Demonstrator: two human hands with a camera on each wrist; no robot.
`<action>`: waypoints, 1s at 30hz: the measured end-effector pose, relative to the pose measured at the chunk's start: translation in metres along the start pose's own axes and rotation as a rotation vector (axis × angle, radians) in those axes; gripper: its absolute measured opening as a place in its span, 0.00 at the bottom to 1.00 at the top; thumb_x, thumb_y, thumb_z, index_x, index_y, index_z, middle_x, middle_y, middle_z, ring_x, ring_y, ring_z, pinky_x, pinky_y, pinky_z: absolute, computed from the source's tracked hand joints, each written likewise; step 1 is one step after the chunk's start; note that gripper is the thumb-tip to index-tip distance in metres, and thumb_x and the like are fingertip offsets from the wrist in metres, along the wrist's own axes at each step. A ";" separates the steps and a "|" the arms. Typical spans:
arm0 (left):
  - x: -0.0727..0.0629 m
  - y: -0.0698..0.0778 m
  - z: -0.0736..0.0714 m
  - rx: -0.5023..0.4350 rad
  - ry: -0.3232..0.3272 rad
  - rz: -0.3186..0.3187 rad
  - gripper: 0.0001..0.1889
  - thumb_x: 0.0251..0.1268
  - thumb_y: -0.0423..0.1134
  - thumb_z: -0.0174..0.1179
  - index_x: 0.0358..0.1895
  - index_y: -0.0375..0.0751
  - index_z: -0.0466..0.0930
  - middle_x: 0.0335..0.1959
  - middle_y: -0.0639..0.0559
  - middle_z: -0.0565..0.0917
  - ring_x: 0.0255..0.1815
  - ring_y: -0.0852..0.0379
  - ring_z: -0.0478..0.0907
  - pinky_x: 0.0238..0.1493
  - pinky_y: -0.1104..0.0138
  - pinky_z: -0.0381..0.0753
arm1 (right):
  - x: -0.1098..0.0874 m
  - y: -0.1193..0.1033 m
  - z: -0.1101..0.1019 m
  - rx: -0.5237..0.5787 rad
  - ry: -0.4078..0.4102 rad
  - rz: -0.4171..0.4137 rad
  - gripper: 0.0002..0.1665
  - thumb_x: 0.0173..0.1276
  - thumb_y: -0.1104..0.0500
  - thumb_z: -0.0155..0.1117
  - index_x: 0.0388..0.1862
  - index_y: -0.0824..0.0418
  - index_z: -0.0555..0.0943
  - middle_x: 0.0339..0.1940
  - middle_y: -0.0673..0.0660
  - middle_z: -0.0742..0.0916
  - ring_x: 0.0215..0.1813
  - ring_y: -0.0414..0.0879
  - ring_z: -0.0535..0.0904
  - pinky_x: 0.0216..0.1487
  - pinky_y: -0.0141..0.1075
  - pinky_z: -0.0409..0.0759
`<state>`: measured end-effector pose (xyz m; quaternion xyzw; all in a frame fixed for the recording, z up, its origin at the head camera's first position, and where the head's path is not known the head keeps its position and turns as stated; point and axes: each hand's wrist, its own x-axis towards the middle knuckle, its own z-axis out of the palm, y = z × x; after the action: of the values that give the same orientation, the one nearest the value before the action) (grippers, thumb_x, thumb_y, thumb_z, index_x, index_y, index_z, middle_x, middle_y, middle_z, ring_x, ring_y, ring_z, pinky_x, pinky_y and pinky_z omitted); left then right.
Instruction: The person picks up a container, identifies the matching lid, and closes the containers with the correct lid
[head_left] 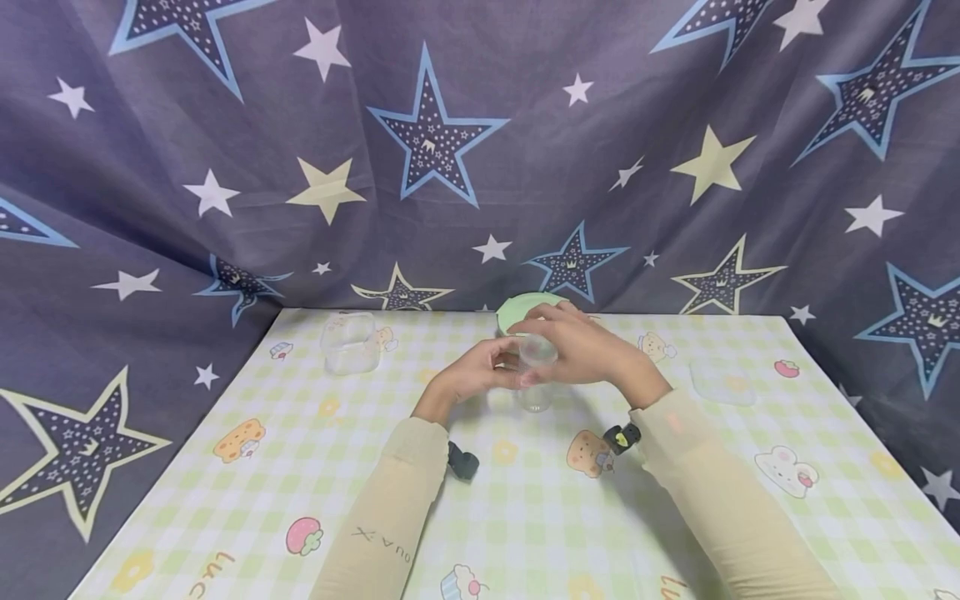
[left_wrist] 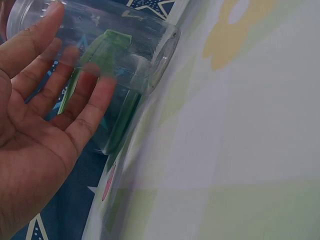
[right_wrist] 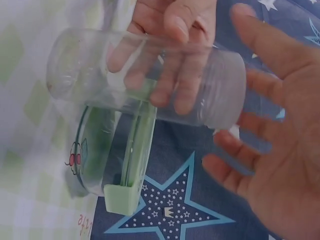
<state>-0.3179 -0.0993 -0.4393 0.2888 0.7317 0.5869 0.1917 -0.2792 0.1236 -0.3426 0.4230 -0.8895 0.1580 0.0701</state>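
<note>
A clear plastic jar (head_left: pixel 536 392) with a frosted lid (right_wrist: pixel 226 90) stands upright at mid-table. My left hand (head_left: pixel 480 371) holds it around the body, with the thumb on one side and the fingers on the other; they show through the plastic in the right wrist view. At the top, my right hand (head_left: pixel 585 346) has its fingers (right_wrist: pixel 262 82) spread loosely around the lid. Behind the jar is a clear container with a green clip lid (head_left: pixel 525 308), partly covered by my right hand in the head view.
A clear, empty-looking container (head_left: pixel 352 346) stands at the back left of the table. Toward the right lies another clear plastic piece (head_left: pixel 722 383), faint against the checked tablecloth (head_left: pixel 517 517). A star-patterned curtain (head_left: pixel 480 167) hangs right behind the table's back edge.
</note>
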 end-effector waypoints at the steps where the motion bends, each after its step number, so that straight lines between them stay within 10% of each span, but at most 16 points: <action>1: 0.000 0.000 0.000 -0.006 -0.005 0.005 0.35 0.66 0.30 0.69 0.75 0.38 0.67 0.67 0.43 0.76 0.65 0.43 0.75 0.60 0.57 0.83 | -0.001 0.001 -0.001 0.033 -0.007 -0.026 0.34 0.62 0.45 0.78 0.66 0.53 0.82 0.63 0.56 0.82 0.64 0.56 0.73 0.67 0.54 0.69; 9: 0.000 0.002 0.001 -0.022 -0.003 -0.002 0.37 0.64 0.27 0.69 0.76 0.39 0.66 0.64 0.43 0.76 0.63 0.41 0.76 0.58 0.58 0.84 | 0.000 0.004 -0.008 0.140 -0.063 -0.115 0.23 0.59 0.68 0.70 0.54 0.55 0.88 0.57 0.54 0.86 0.63 0.50 0.78 0.67 0.50 0.67; 30: 0.000 0.003 0.002 -0.012 -0.015 0.027 0.33 0.65 0.26 0.68 0.73 0.39 0.70 0.59 0.45 0.80 0.58 0.44 0.79 0.57 0.57 0.85 | 0.007 0.000 -0.009 0.115 -0.136 -0.061 0.27 0.53 0.71 0.69 0.52 0.53 0.88 0.52 0.49 0.87 0.56 0.52 0.78 0.60 0.49 0.72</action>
<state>-0.3157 -0.0977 -0.4370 0.3021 0.7228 0.5915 0.1910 -0.2834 0.1220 -0.3322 0.4628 -0.8684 0.1776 -0.0103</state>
